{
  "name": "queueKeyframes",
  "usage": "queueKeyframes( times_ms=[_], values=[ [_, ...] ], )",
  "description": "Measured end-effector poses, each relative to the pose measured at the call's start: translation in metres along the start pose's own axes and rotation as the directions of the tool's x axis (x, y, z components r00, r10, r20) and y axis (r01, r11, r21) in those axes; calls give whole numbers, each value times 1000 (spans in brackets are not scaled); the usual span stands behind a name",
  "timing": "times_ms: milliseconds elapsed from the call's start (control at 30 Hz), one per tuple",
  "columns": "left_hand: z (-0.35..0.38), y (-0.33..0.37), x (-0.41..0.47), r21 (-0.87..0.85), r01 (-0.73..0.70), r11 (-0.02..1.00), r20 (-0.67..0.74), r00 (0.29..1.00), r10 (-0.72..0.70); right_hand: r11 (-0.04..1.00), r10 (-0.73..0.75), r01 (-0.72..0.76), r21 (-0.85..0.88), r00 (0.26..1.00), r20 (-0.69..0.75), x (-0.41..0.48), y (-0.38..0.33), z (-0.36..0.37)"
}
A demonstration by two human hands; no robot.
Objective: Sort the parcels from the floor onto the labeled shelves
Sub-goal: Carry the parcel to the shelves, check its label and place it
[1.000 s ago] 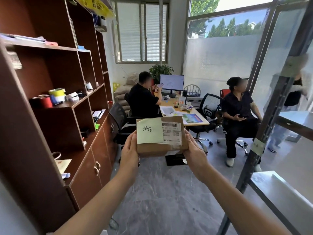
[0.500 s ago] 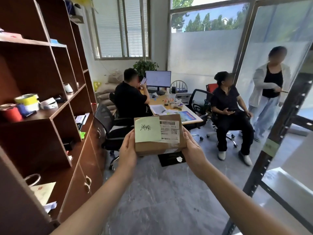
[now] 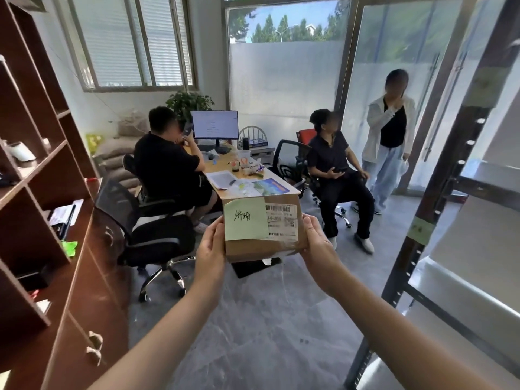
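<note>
Your view has swung further right since a moment ago: the brown bookcase [image 3: 42, 206] slides off toward the left edge, the metal rack [image 3: 422, 215] crowds in on the right, and the standing person in the white jacket [image 3: 389, 136] is now fully in sight. You've got the parcel [image 3: 263, 228] up at chest height, out in front, above the grey floor [image 3: 253, 319]. Your left hand [image 3: 211, 250] clamps its left side, fingers curled around the edge; your right hand [image 3: 319, 246] presses the right side, palm flat against it. On the face toward you sits a pale green sticky note [image 3: 245, 219] with black handwritten characters, too scrawled to read. Beside it, a white shipping label [image 3: 281, 219] carries a barcode and blurred digits. A green tag [image 3: 419, 230] on the rack upright is illegible.
</note>
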State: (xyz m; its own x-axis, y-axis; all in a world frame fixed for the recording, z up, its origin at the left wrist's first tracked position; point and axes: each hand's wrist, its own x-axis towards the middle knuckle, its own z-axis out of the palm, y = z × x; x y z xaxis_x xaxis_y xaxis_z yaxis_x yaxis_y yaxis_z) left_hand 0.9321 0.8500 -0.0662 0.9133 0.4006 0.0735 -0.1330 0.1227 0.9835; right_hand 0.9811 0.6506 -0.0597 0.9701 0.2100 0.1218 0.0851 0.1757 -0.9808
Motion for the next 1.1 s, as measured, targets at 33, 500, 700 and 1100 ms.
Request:
queueKeyframes(
  times_ms=[33, 500, 700, 1100],
  values=[
    [5, -2, 7, 13, -4, 1000, 5, 1000, 4, 1000, -2, 2, -6, 1000, -12, 8, -1, -3],
    [90, -23, 129, 44, -5, 999, 31, 1000, 4, 1000, 0, 0, -7, 993, -119, 134, -3, -64],
    [136, -28, 165, 58, -33, 998, 89, 996, 28, 1000, 25, -21, 20, 975, -219, 177, -2, -101],
    [204, -92, 183, 52, 137, 989, 365, 919, -147, 992, 89, -121, -34, 868, -489, 151, 21, -175]
  ],
)
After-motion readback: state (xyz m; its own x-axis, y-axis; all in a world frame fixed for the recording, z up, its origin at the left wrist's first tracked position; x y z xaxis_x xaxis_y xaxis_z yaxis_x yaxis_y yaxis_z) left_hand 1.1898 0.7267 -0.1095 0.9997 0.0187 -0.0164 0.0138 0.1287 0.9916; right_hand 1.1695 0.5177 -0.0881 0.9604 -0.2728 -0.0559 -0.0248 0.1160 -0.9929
